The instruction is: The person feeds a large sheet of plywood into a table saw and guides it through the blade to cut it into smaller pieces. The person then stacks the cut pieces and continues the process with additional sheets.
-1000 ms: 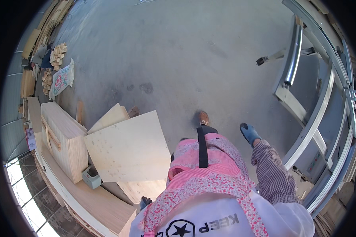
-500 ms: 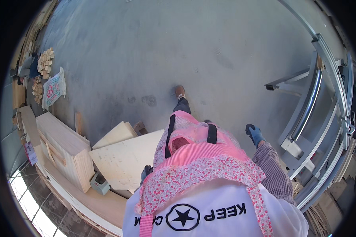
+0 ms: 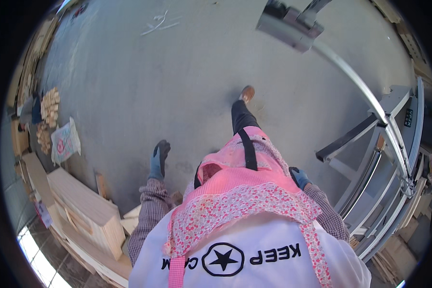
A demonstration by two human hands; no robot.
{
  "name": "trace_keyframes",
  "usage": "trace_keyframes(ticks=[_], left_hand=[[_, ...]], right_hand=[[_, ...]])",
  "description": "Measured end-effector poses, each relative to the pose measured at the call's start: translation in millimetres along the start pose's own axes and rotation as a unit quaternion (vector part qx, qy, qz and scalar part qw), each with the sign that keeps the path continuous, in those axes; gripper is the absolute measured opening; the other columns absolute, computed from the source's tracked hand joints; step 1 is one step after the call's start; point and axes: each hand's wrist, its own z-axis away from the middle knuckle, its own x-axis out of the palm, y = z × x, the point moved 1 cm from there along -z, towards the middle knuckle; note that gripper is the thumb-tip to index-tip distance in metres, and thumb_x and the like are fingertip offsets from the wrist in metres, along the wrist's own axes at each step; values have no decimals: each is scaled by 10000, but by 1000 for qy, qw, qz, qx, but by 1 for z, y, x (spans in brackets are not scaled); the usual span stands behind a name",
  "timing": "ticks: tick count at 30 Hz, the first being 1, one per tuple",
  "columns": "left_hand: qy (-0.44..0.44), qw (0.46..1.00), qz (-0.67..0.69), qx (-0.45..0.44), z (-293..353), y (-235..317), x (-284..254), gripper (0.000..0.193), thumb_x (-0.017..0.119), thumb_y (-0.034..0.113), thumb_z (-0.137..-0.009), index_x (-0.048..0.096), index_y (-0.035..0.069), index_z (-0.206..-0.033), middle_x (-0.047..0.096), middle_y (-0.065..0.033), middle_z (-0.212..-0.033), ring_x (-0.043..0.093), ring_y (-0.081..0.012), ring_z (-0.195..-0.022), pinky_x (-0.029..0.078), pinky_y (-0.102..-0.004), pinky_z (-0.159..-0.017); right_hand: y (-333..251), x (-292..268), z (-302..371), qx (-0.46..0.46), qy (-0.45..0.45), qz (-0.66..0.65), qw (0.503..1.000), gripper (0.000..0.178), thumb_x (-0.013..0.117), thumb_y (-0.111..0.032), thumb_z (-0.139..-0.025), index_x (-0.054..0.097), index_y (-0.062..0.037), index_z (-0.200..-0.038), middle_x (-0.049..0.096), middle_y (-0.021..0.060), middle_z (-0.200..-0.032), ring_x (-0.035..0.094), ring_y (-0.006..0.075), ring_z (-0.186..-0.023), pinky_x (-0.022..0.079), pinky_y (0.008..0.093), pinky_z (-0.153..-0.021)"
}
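Observation:
My left hand (image 3: 159,159), in a blue work glove with dark fingers, hangs over the grey floor on the left. It is open, fingers loosely stretched, holding nothing. My right hand (image 3: 300,178), gloved alike, is beside the right edge of my pink flowered apron (image 3: 245,204). Its fingertips show only in part; they look loosely open, with nothing visible in them. Nearest to the right hand is a metal-framed machine (image 3: 365,177) with rails. My brown shoe (image 3: 247,93) is stepping forward on the concrete.
A pale wooden box (image 3: 89,206) stands at lower left. Farther up are a white printed sack (image 3: 66,142) and a stack of wood blocks (image 3: 50,108). A curved metal rail (image 3: 355,81) leads to a grey machine head (image 3: 290,25). White strips (image 3: 161,24) lie on the floor.
My left hand has swung forward into clear view, while my right hand has drawn back beside the apron. I have moved forward; the machine head has come into view at the top.

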Motion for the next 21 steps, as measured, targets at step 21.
trace_keyframes(ticks=[21], left_hand=[[-353,935,37,25,-146,272,366,367,398,433,-919,475,120,-1095,550,-101,-1068,565,-255,-933,535,-392,-708]], right_hand=[[-436,-96,25,-119,117,-842,513,186,660,-46,-766,541,-69,-908,571,79,-778,595,248,-706,531,404,-683]])
